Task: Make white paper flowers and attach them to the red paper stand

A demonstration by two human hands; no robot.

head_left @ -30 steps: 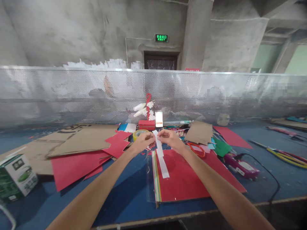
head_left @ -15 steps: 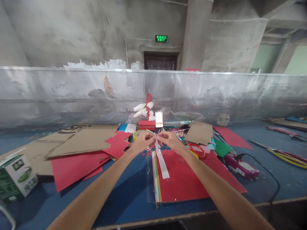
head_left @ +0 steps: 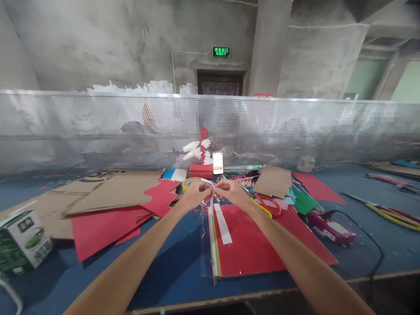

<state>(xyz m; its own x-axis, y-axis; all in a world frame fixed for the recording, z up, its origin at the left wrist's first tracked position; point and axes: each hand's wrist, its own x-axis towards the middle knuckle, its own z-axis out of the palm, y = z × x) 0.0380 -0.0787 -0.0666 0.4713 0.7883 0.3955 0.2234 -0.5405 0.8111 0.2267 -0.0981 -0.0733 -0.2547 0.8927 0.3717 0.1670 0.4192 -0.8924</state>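
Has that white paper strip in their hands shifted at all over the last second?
Yes. The white strip has twisted narrow at the hands, but its lower end stays put on the red sheet.

a long perforated silver metal screen (head_left: 295, 127) runs across the far edge of the blue-topped bench (head_left: 177, 267). behind the screen rises a rough grey concrete wall (head_left: 98, 43) with a dark doorway (head_left: 219, 83); a glowing green exit sign (head_left: 221, 52) hangs above it. right of the doorway stands a thick grey concrete pillar (head_left: 269, 48), and further right pale green walls (head_left: 361, 78).
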